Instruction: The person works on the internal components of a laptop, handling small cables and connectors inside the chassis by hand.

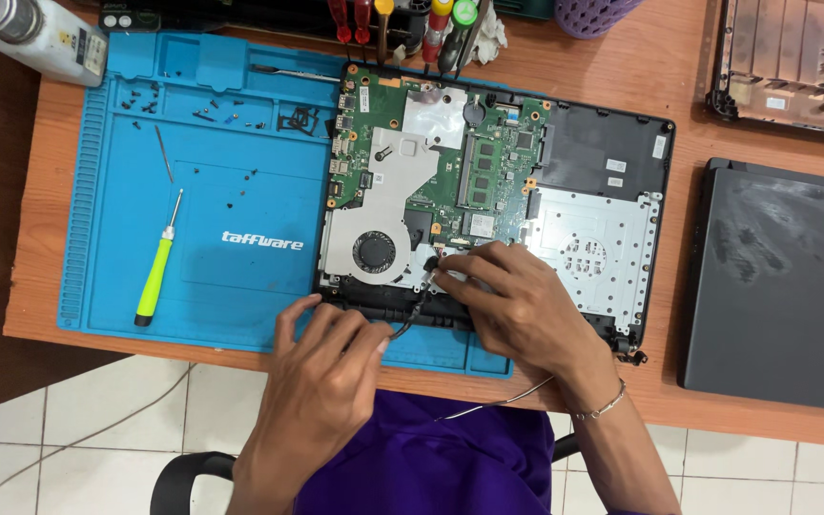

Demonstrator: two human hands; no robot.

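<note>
Cable (410,319), thin and black, runs between both hands at the near edge of the opened laptop (488,200). The right hand (512,305) pinches its upper end with curled fingertips just beside the fan (374,253). The left hand (326,367) grips the lower end, fingers closed over the laptop's edge. Left of that hand, well apart, a green screwdriver (155,277) lies on the blue mat (212,286) on the desk (622,67).

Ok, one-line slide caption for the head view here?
Both hands, left hand and right hand, work a black cable at the near edge of an opened laptop on a blue mat.
</note>
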